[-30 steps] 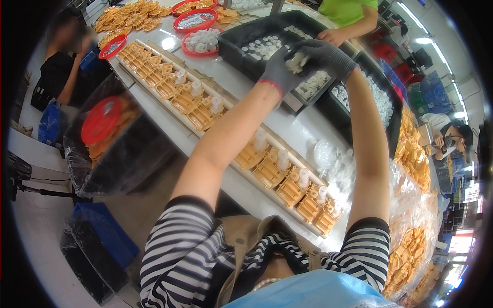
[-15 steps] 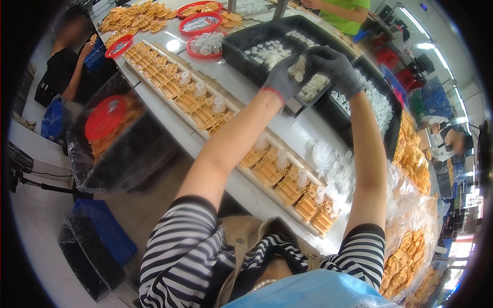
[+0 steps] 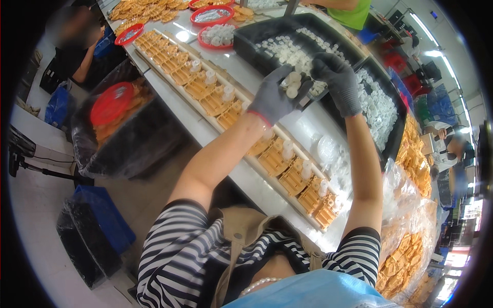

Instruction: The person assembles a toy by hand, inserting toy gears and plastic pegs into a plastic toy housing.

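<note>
My left hand (image 3: 273,95), in a grey glove, cups several small whitish round plastic pieces (image 3: 292,85) between thumb and fingers. Beside it, over the near edge of a black tray (image 3: 251,36), my right hand (image 3: 336,84) has its gloved fingers bent down and drawn together; what they hold, if anything, is hidden. Loose whitish round pieces (image 3: 287,51) lie spread in that tray. Closer to me runs a long rail with a row of orange-tan plastic housings (image 3: 272,160). Clear cylindrical plastic parts (image 3: 306,169) stand on several of these housings.
A second black tray of clear parts (image 3: 377,105) stands at the right. Red bowls (image 3: 213,16) and heaped orange-tan parts (image 3: 146,10) are at the far left. A bagged bin with a red lid (image 3: 110,103) stands beside the table. Other people (image 3: 349,15) work nearby.
Both hands have come slightly nearer to me. The left palm has turned, showing more of the whitish pieces. The view has shifted a little, moving the table rightward.
</note>
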The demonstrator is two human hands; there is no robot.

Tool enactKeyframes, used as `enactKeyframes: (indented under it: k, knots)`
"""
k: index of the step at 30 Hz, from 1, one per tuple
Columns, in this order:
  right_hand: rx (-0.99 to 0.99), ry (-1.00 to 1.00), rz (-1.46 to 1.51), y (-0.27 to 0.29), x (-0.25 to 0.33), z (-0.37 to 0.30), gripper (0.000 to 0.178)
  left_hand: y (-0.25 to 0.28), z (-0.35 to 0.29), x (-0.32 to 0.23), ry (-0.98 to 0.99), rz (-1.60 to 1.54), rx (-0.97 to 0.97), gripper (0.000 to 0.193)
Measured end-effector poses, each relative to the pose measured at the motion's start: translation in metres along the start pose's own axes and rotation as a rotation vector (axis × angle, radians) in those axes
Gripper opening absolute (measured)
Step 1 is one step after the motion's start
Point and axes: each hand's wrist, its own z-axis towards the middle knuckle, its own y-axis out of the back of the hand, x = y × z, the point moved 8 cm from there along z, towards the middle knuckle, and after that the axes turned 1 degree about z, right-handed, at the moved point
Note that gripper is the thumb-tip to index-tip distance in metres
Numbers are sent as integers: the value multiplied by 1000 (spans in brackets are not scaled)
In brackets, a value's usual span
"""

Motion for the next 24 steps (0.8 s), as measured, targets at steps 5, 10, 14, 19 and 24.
enactKeyframes:
  k: [5, 10, 14, 19, 24]
  knots:
    - [56, 47, 93, -31, -5, -36, 18, 5, -44, -11, -106, 14, -5, 23]
    - [191, 167, -205, -61, -1, -68, 19, 39, -69, -7, -9, -72, 43, 21]
    - [392, 312, -463, -85, 26, -84, 17, 51, -100, -18, -58, 41, 50, 19]
    - [731, 363, -769, -134, 33, -80, 11, 43, -126, -52, -449, 1059, 39, 20]
    - [854, 394, -680, -186, 41, -39, 16, 60, -131, -82, -177, 35, -2, 20]
